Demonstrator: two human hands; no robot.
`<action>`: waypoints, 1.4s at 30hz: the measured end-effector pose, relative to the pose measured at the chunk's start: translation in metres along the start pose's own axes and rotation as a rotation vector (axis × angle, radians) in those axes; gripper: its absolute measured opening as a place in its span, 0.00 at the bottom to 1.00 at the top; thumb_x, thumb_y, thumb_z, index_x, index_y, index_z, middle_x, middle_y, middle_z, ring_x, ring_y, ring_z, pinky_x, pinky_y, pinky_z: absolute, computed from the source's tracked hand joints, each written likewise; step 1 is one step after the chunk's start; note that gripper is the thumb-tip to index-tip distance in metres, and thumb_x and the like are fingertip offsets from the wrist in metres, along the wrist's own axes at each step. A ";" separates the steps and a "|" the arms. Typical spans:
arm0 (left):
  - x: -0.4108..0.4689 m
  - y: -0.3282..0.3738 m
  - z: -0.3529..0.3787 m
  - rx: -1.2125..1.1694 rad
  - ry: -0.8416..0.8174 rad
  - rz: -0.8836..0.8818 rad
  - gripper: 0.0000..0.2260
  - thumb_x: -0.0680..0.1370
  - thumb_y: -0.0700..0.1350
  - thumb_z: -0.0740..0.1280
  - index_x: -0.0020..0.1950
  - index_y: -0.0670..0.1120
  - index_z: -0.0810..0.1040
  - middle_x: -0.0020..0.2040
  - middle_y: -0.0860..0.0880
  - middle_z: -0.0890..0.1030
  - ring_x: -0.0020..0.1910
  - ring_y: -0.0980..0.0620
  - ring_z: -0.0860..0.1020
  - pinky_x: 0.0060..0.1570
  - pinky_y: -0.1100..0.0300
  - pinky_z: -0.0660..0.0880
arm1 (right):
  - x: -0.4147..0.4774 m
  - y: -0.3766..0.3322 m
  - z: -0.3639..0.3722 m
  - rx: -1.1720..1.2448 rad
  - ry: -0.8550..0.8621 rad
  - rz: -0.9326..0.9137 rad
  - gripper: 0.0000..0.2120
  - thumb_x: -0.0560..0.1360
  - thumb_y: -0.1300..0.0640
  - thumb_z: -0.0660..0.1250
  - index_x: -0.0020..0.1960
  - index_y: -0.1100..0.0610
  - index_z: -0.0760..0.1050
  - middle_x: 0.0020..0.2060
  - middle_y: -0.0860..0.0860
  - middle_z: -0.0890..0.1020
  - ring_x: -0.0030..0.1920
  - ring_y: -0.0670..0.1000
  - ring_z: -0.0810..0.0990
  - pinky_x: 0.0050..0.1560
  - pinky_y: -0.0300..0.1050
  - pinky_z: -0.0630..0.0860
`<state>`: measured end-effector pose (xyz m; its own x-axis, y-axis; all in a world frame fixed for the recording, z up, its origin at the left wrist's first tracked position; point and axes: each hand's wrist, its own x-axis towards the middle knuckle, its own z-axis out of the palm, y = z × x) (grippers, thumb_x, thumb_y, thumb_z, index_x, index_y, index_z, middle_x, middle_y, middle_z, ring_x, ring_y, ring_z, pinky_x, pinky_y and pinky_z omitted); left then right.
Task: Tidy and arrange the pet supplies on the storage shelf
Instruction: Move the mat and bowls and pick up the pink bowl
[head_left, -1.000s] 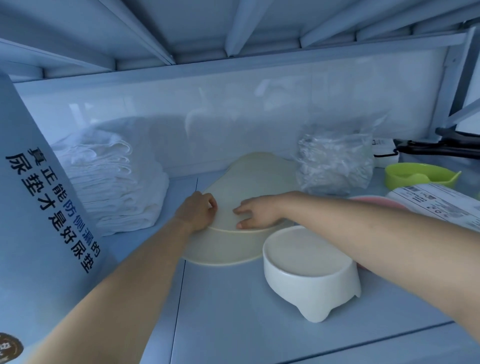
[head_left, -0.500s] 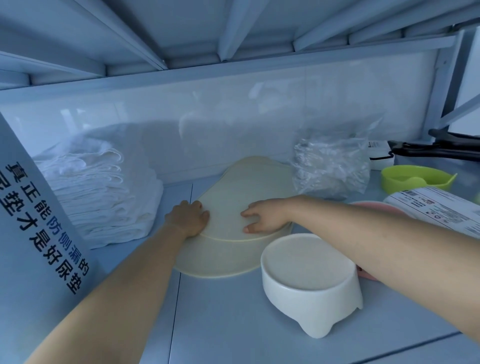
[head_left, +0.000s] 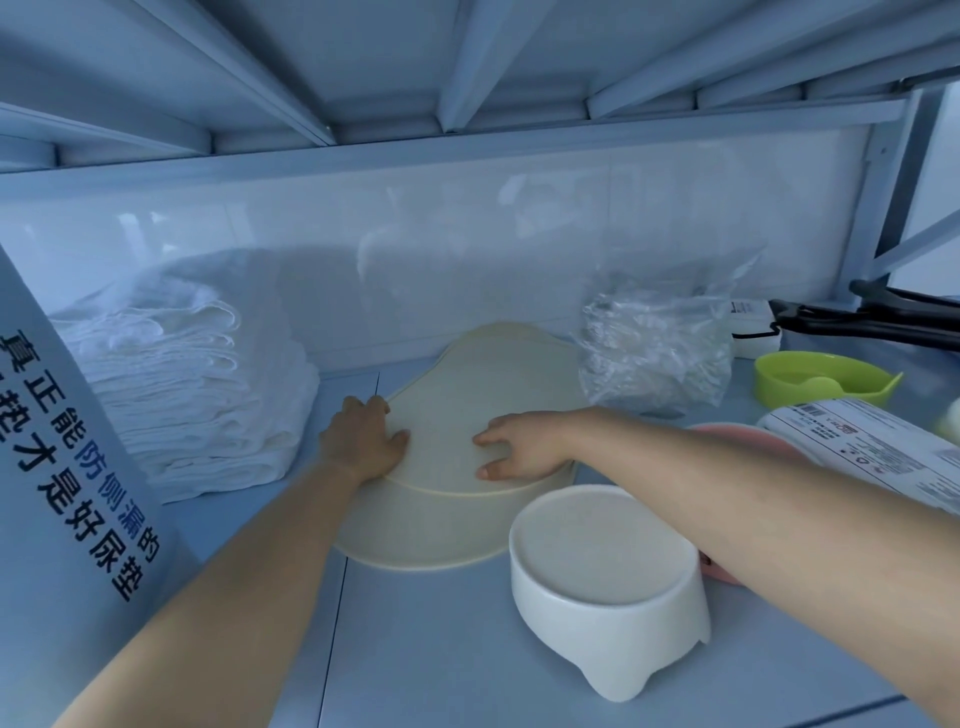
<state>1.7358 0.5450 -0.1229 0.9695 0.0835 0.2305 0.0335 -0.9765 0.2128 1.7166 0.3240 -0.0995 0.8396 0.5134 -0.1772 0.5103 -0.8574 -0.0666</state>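
While both hands sit on top mat (head_left: 467, 400), step looks like squaring it over lower mat (head_left: 415, 535); stack lies mid-shelf (head_left: 441, 654), near back wall. My right hand (head_left: 519, 449) flat, fingers straight, pressing down. My left hand (head_left: 363, 441) at mat's left edge, thumb on top, fingers tucked from view; cannot tell if gripping. Bowl (head_left: 608, 582) upturned just in front, pads (head_left: 182, 395) left, bag (head_left: 654, 358) behind right. Next, probably: slide top mat till rims match, forearm clear of bowl.
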 end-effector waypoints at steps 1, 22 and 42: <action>0.000 0.000 0.000 0.004 0.007 0.001 0.25 0.76 0.56 0.63 0.68 0.45 0.66 0.64 0.39 0.68 0.60 0.40 0.72 0.61 0.48 0.70 | 0.000 0.000 0.000 0.002 0.001 -0.002 0.31 0.77 0.39 0.57 0.75 0.51 0.56 0.75 0.51 0.56 0.74 0.52 0.57 0.73 0.47 0.54; -0.032 -0.003 -0.003 0.031 0.156 -0.012 0.15 0.78 0.34 0.57 0.62 0.41 0.74 0.58 0.40 0.75 0.57 0.42 0.74 0.56 0.52 0.71 | 0.003 0.011 0.005 0.040 -0.004 0.011 0.34 0.75 0.37 0.58 0.75 0.51 0.55 0.75 0.52 0.55 0.75 0.52 0.55 0.74 0.47 0.53; -0.109 -0.004 -0.022 0.083 0.218 -0.203 0.15 0.77 0.34 0.59 0.62 0.40 0.74 0.59 0.39 0.74 0.59 0.41 0.73 0.58 0.53 0.69 | -0.003 0.000 0.012 0.176 -0.045 -0.139 0.31 0.76 0.42 0.60 0.75 0.47 0.53 0.76 0.45 0.50 0.75 0.47 0.50 0.75 0.46 0.47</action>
<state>1.6244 0.5443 -0.1282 0.8664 0.3104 0.3912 0.2498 -0.9477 0.1987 1.7119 0.3219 -0.1105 0.7526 0.6281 -0.1977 0.5766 -0.7736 -0.2628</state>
